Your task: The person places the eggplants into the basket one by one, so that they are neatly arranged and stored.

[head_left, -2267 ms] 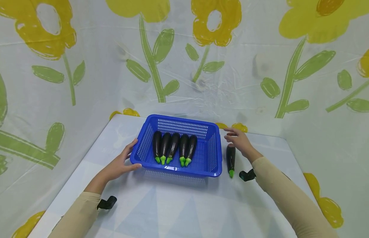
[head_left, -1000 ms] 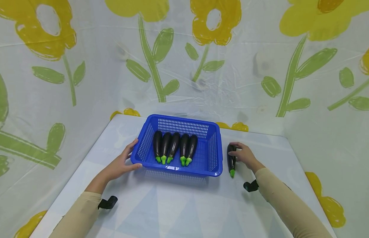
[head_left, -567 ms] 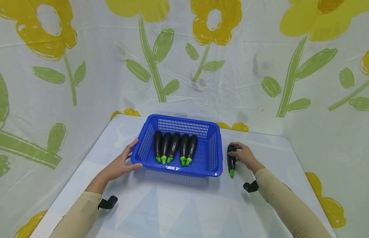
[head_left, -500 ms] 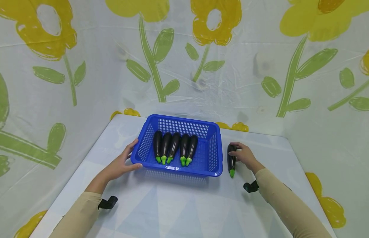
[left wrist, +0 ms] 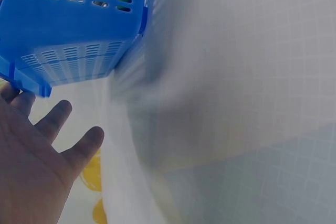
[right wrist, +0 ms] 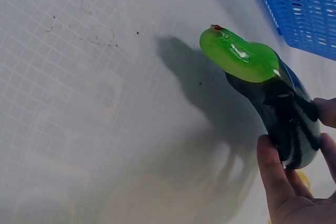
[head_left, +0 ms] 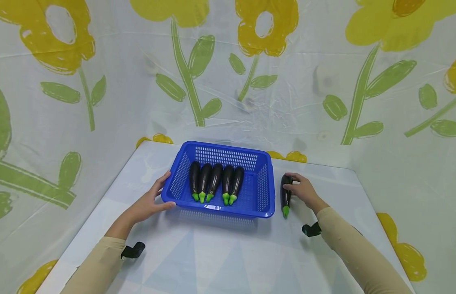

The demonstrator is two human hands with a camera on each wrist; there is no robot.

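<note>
My right hand (head_left: 305, 192) pinches a dark eggplant (head_left: 285, 201) with a green stem end, just right of the blue basket (head_left: 264, 190). The right wrist view shows the fingers and thumb around the eggplant's (right wrist: 286, 111) thick end, its green cap pointing away from the hand. Its shadow lies apart from it, so it looks slightly raised off the table. My left hand (head_left: 145, 207) rests at the basket's left front corner, thumb along the front rim. In the left wrist view, this hand's fingers are spread and fairly straight, some tips touching beneath the basket rim (left wrist: 31, 80).
Several eggplants (head_left: 215, 179) lie side by side in the basket, stem ends toward me, with bare basket floor on their right. The white table (head_left: 220, 257) reaches back to a flower-print curtain (head_left: 305, 102) enclosing its back and sides.
My right hand came down from above the loose eggplant and took hold of it. Since half a second ago the eggplant has shifted slightly up in view. The left hand and basket stay put.
</note>
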